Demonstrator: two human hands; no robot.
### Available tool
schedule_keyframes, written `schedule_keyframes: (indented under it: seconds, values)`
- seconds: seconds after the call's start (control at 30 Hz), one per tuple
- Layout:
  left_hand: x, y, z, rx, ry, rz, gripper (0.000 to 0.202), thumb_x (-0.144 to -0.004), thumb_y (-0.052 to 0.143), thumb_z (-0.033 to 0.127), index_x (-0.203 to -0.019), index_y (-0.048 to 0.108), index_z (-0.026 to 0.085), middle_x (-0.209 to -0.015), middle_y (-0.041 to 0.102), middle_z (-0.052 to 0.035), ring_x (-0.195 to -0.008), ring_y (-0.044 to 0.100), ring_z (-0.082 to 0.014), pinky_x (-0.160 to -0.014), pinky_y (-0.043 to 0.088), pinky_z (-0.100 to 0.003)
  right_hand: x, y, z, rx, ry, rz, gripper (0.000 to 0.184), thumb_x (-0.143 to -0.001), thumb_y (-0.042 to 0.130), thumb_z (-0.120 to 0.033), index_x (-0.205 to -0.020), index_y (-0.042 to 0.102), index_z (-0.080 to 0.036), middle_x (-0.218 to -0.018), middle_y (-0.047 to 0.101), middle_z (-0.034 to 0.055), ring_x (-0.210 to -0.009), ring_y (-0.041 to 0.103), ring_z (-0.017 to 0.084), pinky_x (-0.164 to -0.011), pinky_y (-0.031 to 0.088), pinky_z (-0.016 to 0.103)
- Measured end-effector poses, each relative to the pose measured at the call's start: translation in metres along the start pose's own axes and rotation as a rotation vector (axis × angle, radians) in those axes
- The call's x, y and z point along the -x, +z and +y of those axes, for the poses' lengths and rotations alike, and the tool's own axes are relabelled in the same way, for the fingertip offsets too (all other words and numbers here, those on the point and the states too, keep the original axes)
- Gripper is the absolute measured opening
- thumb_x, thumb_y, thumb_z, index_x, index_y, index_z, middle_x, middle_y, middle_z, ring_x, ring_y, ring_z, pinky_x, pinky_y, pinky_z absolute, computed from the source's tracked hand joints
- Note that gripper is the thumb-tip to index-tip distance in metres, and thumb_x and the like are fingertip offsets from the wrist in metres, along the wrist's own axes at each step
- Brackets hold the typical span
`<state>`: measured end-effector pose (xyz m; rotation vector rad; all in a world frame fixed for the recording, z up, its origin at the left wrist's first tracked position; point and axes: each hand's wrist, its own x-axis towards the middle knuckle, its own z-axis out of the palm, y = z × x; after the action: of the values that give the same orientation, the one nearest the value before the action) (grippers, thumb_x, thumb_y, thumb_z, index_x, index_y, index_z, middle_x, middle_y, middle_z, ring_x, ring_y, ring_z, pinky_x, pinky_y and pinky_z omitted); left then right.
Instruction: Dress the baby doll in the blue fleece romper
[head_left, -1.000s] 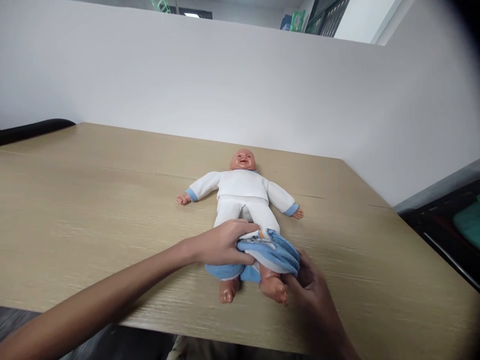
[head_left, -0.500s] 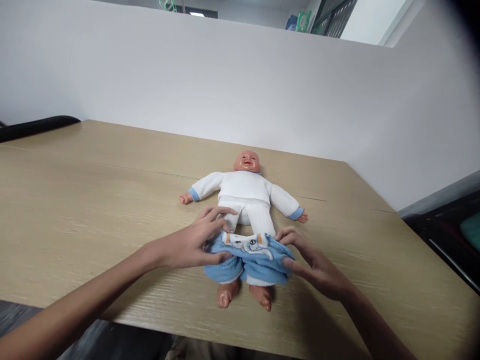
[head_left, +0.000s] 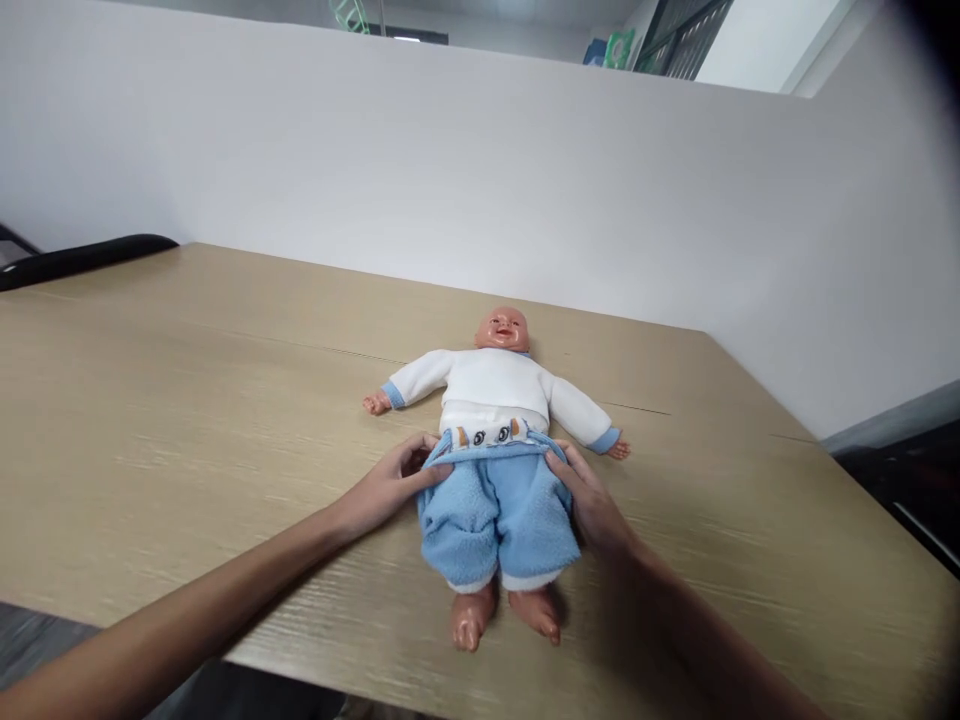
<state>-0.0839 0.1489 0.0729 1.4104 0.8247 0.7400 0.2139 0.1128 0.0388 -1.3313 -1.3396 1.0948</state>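
Observation:
A baby doll (head_left: 501, 385) lies on its back, feet towards me, in a white top with blue cuffs. Blue fleece pants (head_left: 495, 510) cover its legs up to about the hips, and the bare feet stick out below the white hems. The waistband, with a printed cartoon face, is partly folded over. My left hand (head_left: 397, 478) pinches the waistband at its left side, thumb in front. At the right side my right hand (head_left: 589, 490) grips the same waistband between thumb and fingers. The fingertips of both hands are partly hidden by the cloth.
The doll rests on a light wooden table (head_left: 225, 400) with a thin seam across it. Behind the table rises a white partition wall (head_left: 450, 180). A black curved object (head_left: 90, 260) stands at the far left edge, and dark items lie beyond the right edge.
Both hands have moved up the doll's legs, drawing the blue pants from the shins to about the hips. The white leg section is now mostly covered.

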Motion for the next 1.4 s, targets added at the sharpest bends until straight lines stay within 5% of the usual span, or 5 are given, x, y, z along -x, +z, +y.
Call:
schedule_keyframes:
  seconds: [0.27, 0.67, 0.9, 1.2, 1.4]
  values:
    - [-0.010, -0.003, -0.007, 0.296, -0.093, 0.117, 0.041, -0.090, 0.079, 0.053, -0.109, 0.062, 0.021, -0.100, 0.068, -0.0024, -0.094, 0.064, -0.0210, -0.087, 0.050, -0.033, 0.003, 0.003, -0.010, 0.055, -0.075, -0.116, 0.035, -0.103, 0.058, -0.060, -0.108, 0.066, -0.026, -0.096, 0.062, 0.0006, -0.094, 0.058, 0.022, -0.089, 0.046, 0.033]
    - [-0.038, -0.028, 0.043, -0.414, 0.248, 0.058, 0.037, -0.098, 0.063, 0.056, -0.103, 0.064, 0.020, -0.110, 0.064, -0.0050, -0.109, 0.057, -0.0252, -0.100, 0.043, -0.035, -0.022, -0.002, -0.052, 0.311, -0.526, -0.004, 0.010, -0.099, 0.050, -0.026, -0.093, 0.057, -0.023, -0.092, 0.056, 0.0012, -0.089, 0.052, 0.022, -0.084, 0.040, 0.036]
    - [-0.073, -0.029, 0.049, -0.309, 0.184, 0.018, 0.044, -0.098, 0.063, 0.062, -0.097, 0.062, 0.018, -0.095, 0.059, -0.0020, -0.089, 0.055, -0.0195, -0.079, 0.043, -0.031, -0.054, 0.000, -0.045, 0.119, -0.188, 0.071, 0.017, -0.098, 0.052, -0.034, -0.083, 0.051, -0.026, -0.071, 0.043, -0.0049, -0.067, 0.043, 0.018, -0.065, 0.033, 0.032]
    - [-0.082, -0.024, 0.058, -0.217, 0.148, -0.068, 0.047, -0.092, 0.069, 0.064, -0.099, 0.068, 0.017, -0.100, 0.066, -0.0053, -0.092, 0.059, -0.0217, -0.081, 0.045, -0.033, -0.055, 0.003, -0.067, 0.174, -0.235, -0.145, 0.031, -0.095, 0.070, -0.054, -0.098, 0.071, -0.023, -0.108, 0.073, 0.0038, -0.103, 0.065, 0.026, -0.097, 0.049, 0.038]
    - [-0.090, -0.027, 0.052, -0.288, 0.068, 0.040, 0.056, -0.085, 0.072, 0.072, -0.081, 0.063, 0.017, -0.080, 0.059, -0.0020, -0.075, 0.053, -0.0178, -0.067, 0.038, -0.031, -0.079, 0.000, -0.054, 0.117, -0.155, -0.044, 0.043, -0.092, 0.071, -0.064, -0.109, 0.076, -0.025, -0.105, 0.078, 0.0042, -0.108, 0.069, 0.031, -0.100, 0.054, 0.043]
